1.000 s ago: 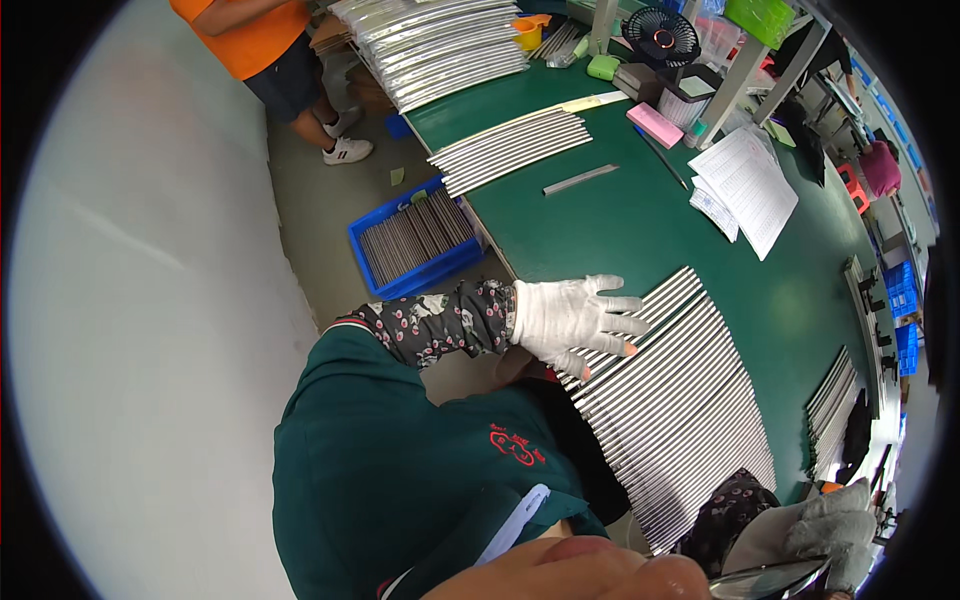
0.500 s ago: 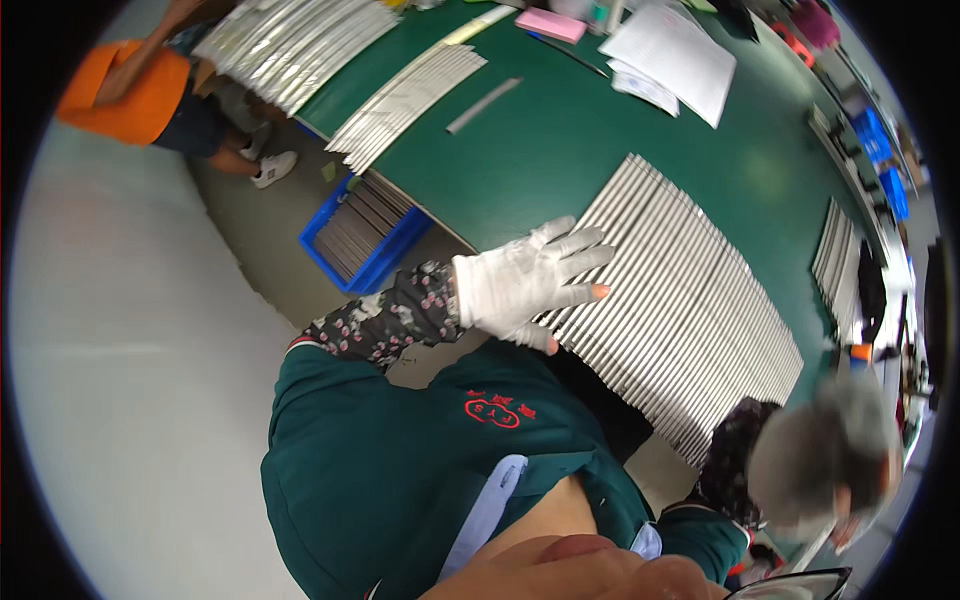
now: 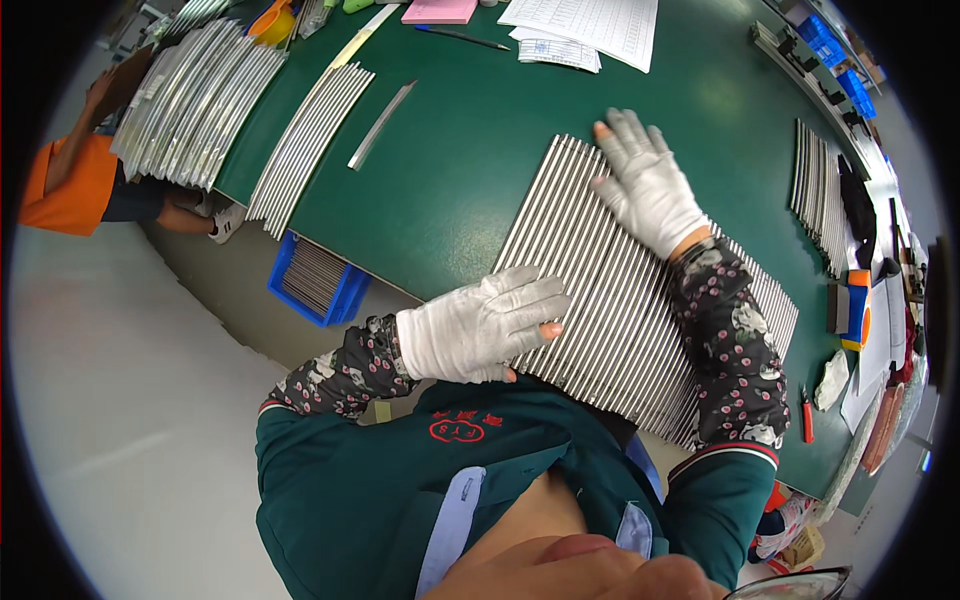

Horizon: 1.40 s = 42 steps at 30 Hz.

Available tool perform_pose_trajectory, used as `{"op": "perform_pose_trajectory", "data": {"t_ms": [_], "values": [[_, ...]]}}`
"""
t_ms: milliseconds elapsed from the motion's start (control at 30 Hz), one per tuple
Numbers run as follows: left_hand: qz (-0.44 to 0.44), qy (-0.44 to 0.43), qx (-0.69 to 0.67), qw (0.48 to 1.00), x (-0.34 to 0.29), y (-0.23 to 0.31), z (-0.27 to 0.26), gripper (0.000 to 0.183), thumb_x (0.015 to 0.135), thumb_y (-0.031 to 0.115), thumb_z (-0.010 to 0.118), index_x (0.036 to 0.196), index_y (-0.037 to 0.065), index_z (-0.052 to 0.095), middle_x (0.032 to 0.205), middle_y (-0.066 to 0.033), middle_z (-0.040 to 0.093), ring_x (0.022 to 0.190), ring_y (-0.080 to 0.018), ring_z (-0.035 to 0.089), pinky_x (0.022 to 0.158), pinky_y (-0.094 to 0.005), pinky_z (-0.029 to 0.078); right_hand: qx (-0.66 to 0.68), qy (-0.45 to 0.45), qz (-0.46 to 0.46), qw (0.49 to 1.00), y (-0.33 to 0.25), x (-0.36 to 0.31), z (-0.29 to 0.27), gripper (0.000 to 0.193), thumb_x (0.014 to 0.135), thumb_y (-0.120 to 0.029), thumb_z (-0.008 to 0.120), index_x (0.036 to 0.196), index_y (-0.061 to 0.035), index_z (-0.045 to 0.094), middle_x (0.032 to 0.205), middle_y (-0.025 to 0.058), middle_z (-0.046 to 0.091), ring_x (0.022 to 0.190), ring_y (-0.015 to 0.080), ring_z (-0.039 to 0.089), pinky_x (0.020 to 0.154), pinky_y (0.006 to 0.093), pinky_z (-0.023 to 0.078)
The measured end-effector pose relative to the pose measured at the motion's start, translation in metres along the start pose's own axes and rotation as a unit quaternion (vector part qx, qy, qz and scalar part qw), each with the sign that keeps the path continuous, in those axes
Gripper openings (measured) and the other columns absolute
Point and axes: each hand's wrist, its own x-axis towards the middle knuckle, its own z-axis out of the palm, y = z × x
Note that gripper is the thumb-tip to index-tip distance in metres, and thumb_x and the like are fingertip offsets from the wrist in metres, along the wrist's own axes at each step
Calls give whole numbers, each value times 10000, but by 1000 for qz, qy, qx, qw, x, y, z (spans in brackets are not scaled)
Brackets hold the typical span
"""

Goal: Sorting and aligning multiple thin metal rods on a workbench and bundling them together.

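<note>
A wide row of thin silvery metal rods point(image 3: 620, 315) lies side by side on the green table in front of me. My left hand point(image 3: 485, 325), in a white glove with some bare fingertips, rests flat over the near left ends of the rods, its fingers stretched out. Across the far ends lies my right hand point(image 3: 652, 185), gloved the same way, with fingers spread and pointing away from me. My right forearm, in a flowered sleeve, passes over the row and hides some rods. Neither hand has anything gripped.
Farther left are a smaller row of rods point(image 3: 312, 145), a single flat strip point(image 3: 382, 125) and plastic-wrapped rods point(image 3: 200, 105). Papers point(image 3: 590, 30), a pen point(image 3: 462, 38) and a pink pad point(image 3: 440, 11) lie at the back. A blue crate point(image 3: 318, 280) stands below the table edge. A person in orange point(image 3: 70, 185) stands left.
My right hand has swung from the lower right, where it was blurred, onto the far ends of the rods. My left hand stays at the near left ends. The view has shifted.
</note>
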Motion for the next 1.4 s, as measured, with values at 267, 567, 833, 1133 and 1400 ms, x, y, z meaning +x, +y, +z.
{"op": "perform_pose_trajectory", "data": {"t_ms": [267,567,833,1133,1400], "values": [[15,14,-41,999,4,-8,10,826,820,404,665,1465,47,293,1392,-219,452,1301,-416,443,1121,-569,305,77,13,-64,995,1,12,14,562,950,-449,479,1386,-95,497,1477,152,434,1420,280,347,1183,472,236],[-21,-49,22,998,11,5,3,679,685,325,724,1254,17,516,1365,-174,487,1325,-348,441,1141,-517,333,267,20,-131,955,-17,-56,-10,631,873,-400,620,1371,-32,497,1397,207,495,1362,350,414,1171,466,279],[56,-45,35,997,11,-7,3,724,846,461,585,1396,45,362,1363,-204,481,1259,-404,491,1064,-583,366,390,-95,-224,888,-46,-138,-60,797,795,-417,681,1401,34,425,1428,297,408,1374,434,360,1160,530,260],[-6,-94,119,988,5,8,-7,656,919,664,344,1415,238,388,1421,-150,447,1324,-384,424,1085,-658,277,171,-160,-13,972,-101,-173,-69,880,773,-510,673,1482,-89,368,1542,255,276,1452,430,220,1190,555,132],[-18,-9,119,993,-14,-2,-2,702,934,666,306,1527,296,239,1394,-177,458,1255,-403,480,1054,-637,330,165,-130,-17,977,-106,-165,-63,831,756,-471,704,1444,-103,419,1536,229,300,1442,404,251,1191,542,147]]}}
